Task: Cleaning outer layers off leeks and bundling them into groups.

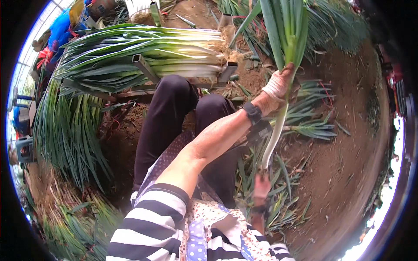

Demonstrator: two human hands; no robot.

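My left hand [281, 87], wrapped in white tape or a thin glove and with a dark band at the wrist, is closed around a long green onion [274, 137]. Green leaves fan upward above that fist, while the white stem hangs down and slightly left below it. My right hand [261, 187] is at the root end of the stem, smeared by motion, so its fingers and any hold are unclear. Beneath lies a heap of stripped onion leaves [283, 209]. A metal rack [146, 68] ahead of my knees carries a thick pile of green onions [187, 52], white ends to the right.
More green onions [72, 135] droop at the left, with loose ones [78, 222] on the ground below. Tied bundles [335, 30] lie at the far right, and smaller ones [309, 128] near my left wrist. Bare soil [348, 174] extends on the right. Blue plastic [60, 28] is at the upper left.
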